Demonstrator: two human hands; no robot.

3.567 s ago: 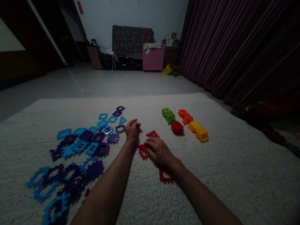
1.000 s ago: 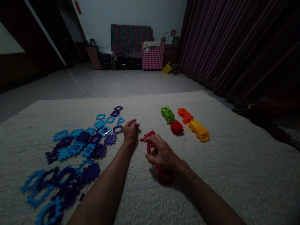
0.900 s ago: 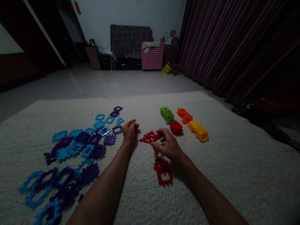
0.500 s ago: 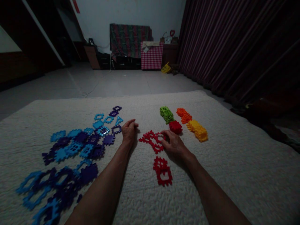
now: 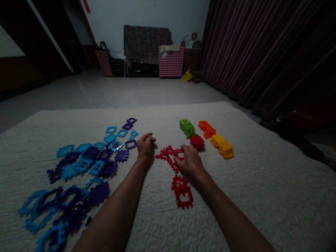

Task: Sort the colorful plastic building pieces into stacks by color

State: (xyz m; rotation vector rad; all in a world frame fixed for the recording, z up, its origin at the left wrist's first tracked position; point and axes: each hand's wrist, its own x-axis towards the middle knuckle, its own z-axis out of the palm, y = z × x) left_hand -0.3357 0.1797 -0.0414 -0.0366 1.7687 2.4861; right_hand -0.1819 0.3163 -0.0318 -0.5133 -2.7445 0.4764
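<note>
My right hand [image 5: 192,160] is at a loose group of red toothed plastic building tiles [image 5: 168,152]. Its thumb and forefinger rest on either side of a red square frame tile [image 5: 180,154], which lies low on the quilt; the other fingers are partly hidden. Nearer to me lie two more red tiles [image 5: 184,197], one overlapping the other. My left hand [image 5: 145,145] rests on its side on the quilt with nothing in it, fingers loosely bent and apart. Close to its left is a purple frame tile [image 5: 130,144].
Many blue and purple tiles [image 5: 84,166] lie spread on the left. Stacks of green tiles [image 5: 187,128], red tiles [image 5: 197,142], orange tiles [image 5: 207,129] and yellow tiles [image 5: 222,146] stand beyond my right hand. The pale quilt [image 5: 157,224] covers the floor here.
My right hand has shifted slightly left over the red tiles, its thumb reaching further across them. The left hand has stayed put.
</note>
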